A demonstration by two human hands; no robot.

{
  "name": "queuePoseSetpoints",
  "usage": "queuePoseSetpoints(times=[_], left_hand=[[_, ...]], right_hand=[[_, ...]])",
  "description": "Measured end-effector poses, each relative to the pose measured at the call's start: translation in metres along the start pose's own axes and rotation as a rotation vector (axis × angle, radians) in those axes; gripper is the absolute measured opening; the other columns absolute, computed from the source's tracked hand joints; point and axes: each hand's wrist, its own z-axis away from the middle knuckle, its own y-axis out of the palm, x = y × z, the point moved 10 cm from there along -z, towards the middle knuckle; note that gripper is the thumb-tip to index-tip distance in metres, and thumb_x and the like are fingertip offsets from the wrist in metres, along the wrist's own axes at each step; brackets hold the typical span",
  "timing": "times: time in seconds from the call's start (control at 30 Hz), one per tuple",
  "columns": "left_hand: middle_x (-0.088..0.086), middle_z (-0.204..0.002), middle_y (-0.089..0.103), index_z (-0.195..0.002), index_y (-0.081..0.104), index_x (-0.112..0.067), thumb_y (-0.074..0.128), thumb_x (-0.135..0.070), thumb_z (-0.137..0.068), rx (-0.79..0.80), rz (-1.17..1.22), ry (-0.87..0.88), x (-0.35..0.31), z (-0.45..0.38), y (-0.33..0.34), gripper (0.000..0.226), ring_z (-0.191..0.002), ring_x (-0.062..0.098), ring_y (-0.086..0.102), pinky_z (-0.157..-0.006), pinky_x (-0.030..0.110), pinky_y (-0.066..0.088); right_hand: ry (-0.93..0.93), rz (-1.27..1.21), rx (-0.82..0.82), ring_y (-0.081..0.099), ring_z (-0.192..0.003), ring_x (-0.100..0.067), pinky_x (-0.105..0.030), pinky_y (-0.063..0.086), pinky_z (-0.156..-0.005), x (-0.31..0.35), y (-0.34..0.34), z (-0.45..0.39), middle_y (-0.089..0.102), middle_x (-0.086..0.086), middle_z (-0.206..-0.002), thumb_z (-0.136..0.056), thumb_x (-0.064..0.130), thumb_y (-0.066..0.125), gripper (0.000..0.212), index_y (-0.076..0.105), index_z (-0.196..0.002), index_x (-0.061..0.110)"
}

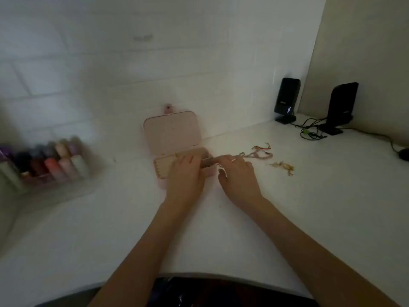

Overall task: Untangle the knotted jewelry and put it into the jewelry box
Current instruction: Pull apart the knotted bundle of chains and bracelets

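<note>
A pink jewelry box (162, 171) stands open on the white table, its lid (172, 129) leaning back against the wall. My left hand (188, 173) lies over the right half of the box, with its fingers bent down into it; blur hides whether they hold anything. Just right of the box is my right hand (240, 175), ring on one finger, its fingers stretched to the box's right edge. A tangle of pinkish chains with a red thread (257, 152) lies just beyond my right hand. A smaller gold tangle (284, 167) lies further right.
A clear rack of coloured bottles (51, 165) stands at the left by the tiled wall. Two black speakers (286, 99) (342, 107) with tangled cables (311, 131) occupy the far right corner, and a dark mouse (404, 154) is at the right edge.
</note>
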Motion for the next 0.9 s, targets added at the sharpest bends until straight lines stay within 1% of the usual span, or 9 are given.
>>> queuePoseSetpoints(times=[0.07,0.1,0.17,0.27,0.37,0.47,0.6,0.7,0.9], left_hand=[[0.011,-0.076,0.063,-0.076,0.059,-0.009,0.073,-0.009,-0.075,-0.026,-0.011,-0.024,0.014,0.010,-0.009,0.014,-0.075,0.033,0.060,-0.069,0.037,0.037],[0.011,-0.075,0.062,-0.074,0.059,-0.009,0.070,-0.009,-0.076,-0.029,-0.002,-0.028,0.019,0.017,-0.011,0.012,-0.074,0.033,0.060,-0.069,0.038,0.038],[0.012,-0.079,0.064,-0.078,0.061,-0.009,0.060,-0.012,-0.077,-0.026,0.018,-0.045,0.023,0.025,-0.017,0.004,-0.079,0.033,0.060,-0.068,0.039,0.043],[0.012,-0.094,0.064,-0.093,0.066,-0.007,0.056,-0.012,-0.083,0.020,0.058,-0.098,0.028,0.027,-0.013,0.014,-0.094,0.031,0.056,-0.074,0.037,0.038],[0.011,-0.093,0.064,-0.093,0.067,-0.008,0.057,-0.013,-0.081,0.010,0.114,-0.116,0.031,0.027,-0.012,0.016,-0.093,0.031,0.057,-0.074,0.036,0.039],[0.010,-0.090,0.065,-0.089,0.067,-0.009,0.055,-0.017,-0.079,0.013,0.140,-0.138,0.033,0.027,-0.011,0.019,-0.090,0.031,0.058,-0.074,0.037,0.041],[0.007,-0.084,0.063,-0.080,0.064,-0.011,0.063,-0.017,-0.080,0.014,0.123,-0.175,0.038,0.027,-0.010,0.007,-0.086,0.030,0.057,-0.072,0.035,0.037],[0.003,-0.082,0.061,-0.076,0.061,-0.013,0.067,-0.019,-0.081,0.017,0.129,-0.223,0.040,0.027,-0.011,0.010,-0.086,0.027,0.055,-0.073,0.035,0.036],[0.001,-0.083,0.063,-0.075,0.062,-0.015,0.069,-0.020,-0.080,0.009,0.162,-0.259,0.042,0.028,-0.014,0.011,-0.088,0.026,0.055,-0.077,0.035,0.036]], right_hand=[[-0.016,0.007,0.007,0.048,-0.116,-0.023,-0.035,0.030,-0.085,0.011,0.006,0.001,0.060,0.002,-0.125,-0.088,0.008,0.049,0.038,0.058,-0.122,0.022],[-0.022,0.011,0.010,0.048,-0.117,-0.023,-0.035,0.029,-0.086,0.014,0.011,0.002,0.059,0.002,-0.127,-0.087,0.006,0.049,0.042,0.057,-0.124,0.023],[-0.020,0.028,0.057,0.044,-0.122,-0.022,-0.034,0.027,-0.089,0.017,0.021,0.005,0.056,0.002,-0.132,-0.086,0.006,0.048,0.048,0.053,-0.130,0.024],[-0.014,0.017,0.085,0.041,-0.127,-0.022,-0.034,0.027,-0.092,0.013,0.025,0.007,0.052,0.001,-0.137,-0.088,0.006,0.047,0.051,0.049,-0.135,0.024],[-0.032,-0.031,0.083,0.042,-0.127,-0.023,-0.035,0.031,-0.093,0.013,0.026,0.010,0.053,0.000,-0.137,-0.087,0.004,0.049,0.053,0.049,-0.136,0.022],[-0.046,-0.064,0.067,0.045,-0.126,-0.026,-0.036,0.033,-0.092,0.013,0.026,0.010,0.055,-0.003,-0.135,-0.084,0.001,0.050,0.054,0.052,-0.134,0.020],[-0.057,-0.087,0.055,0.047,-0.121,-0.027,-0.037,0.033,-0.090,0.015,0.023,0.010,0.061,-0.003,-0.127,-0.081,-0.002,0.049,0.052,0.058,-0.129,0.018],[-0.057,-0.117,0.074,0.046,-0.120,-0.025,-0.035,0.032,-0.089,0.014,0.022,0.011,0.062,-0.001,-0.123,-0.082,-0.003,0.048,0.051,0.060,-0.127,0.018],[-0.011,-0.158,0.047,0.048,-0.115,-0.026,-0.036,0.032,-0.085,0.007,0.020,0.008,0.064,-0.005,-0.113,-0.087,0.003,0.050,0.037,0.063,-0.118,0.018]])
